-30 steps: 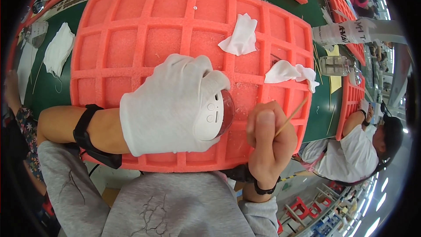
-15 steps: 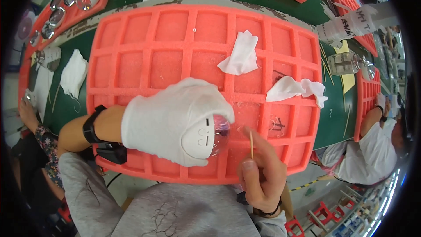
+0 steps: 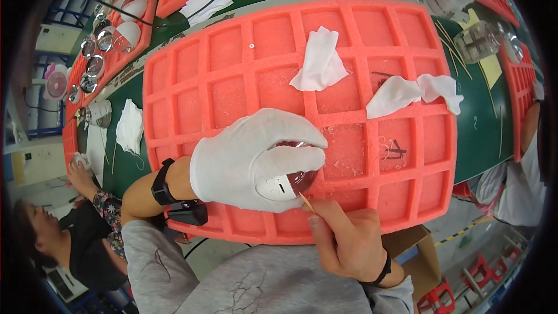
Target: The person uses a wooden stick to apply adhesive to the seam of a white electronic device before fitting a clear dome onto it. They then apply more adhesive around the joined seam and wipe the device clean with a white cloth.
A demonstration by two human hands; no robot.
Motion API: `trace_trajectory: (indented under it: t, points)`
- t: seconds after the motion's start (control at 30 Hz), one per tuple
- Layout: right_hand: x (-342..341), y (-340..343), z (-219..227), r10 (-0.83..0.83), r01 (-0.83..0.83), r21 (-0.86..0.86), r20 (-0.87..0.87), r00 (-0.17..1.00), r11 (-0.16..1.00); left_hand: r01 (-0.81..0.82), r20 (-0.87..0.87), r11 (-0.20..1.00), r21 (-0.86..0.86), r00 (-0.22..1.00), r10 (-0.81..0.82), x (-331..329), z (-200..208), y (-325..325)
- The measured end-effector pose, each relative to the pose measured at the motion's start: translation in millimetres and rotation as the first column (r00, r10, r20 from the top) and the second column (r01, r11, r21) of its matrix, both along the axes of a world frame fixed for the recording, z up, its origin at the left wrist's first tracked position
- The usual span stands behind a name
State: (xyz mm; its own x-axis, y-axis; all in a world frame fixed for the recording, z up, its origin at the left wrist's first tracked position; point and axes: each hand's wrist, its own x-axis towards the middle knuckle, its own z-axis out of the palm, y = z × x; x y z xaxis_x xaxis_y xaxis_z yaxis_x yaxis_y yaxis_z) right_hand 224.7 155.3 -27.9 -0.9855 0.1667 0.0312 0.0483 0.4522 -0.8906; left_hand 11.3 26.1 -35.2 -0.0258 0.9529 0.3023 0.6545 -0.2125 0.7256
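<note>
My left hand (image 3: 250,154), in a white glove, wraps round a rounded device with a white base (image 3: 274,189) and a clear dome (image 3: 303,180). Small slots and round marks show on the base. Part of the dome is covered by my gloved fingers. My bare right hand (image 3: 354,241) pinches a thin wooden stick (image 3: 306,201). The stick's tip is at the edge where the base meets the dome; whether it touches cannot be made out. Both hands are over the near part of a red foam tray (image 3: 273,35) divided into square compartments.
White cloths (image 3: 319,61) lie on the tray. Several clear-domed pieces (image 3: 95,65) fill a tray at upper left. Right of my tray are a glass jar (image 3: 479,42) and loose sticks (image 3: 453,46) on the green table. One person (image 3: 87,238) sits left, another (image 3: 517,192) right.
The stick has come left and up against the device, its tip tilted toward the dome's edge. My left hand has turned the device, its thumb now across the dome. The view has shifted.
</note>
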Motion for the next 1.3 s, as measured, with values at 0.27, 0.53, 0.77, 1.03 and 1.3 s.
trace_trajectory:
  t: [0.27,0.53,0.77,1.03,1.3]
  points:
    - [-7.4,-3.4,2.2,-0.005,0.005,-0.093,0.005,1.000,0.996,-0.072,-0.122,0.996,-0.043,0.990,0.066,17.3,4.1,1.1]
    - [-14.7,3.2,-6.1,-0.005,-0.004,-0.293,-0.029,1.000,0.956,-0.282,-0.257,0.945,-0.167,0.938,0.234,42.7,27.2,-0.4]
    - [-14.7,12.2,-11.2,0.022,-0.023,-0.450,-0.007,1.000,0.893,-0.440,-0.174,0.893,-0.095,0.891,0.420,58.5,9.0,4.2]
    - [-17.3,13.3,-16.8,0.018,-0.002,-0.608,0.021,1.000,0.794,-0.452,-0.228,0.891,-0.034,0.872,0.433,57.5,5.1,9.8]
    - [-23.3,20.3,-12.2,0.150,0.003,-0.789,0.121,0.981,0.614,-0.429,-0.148,0.903,-0.014,0.894,0.423,52.6,3.0,6.3]
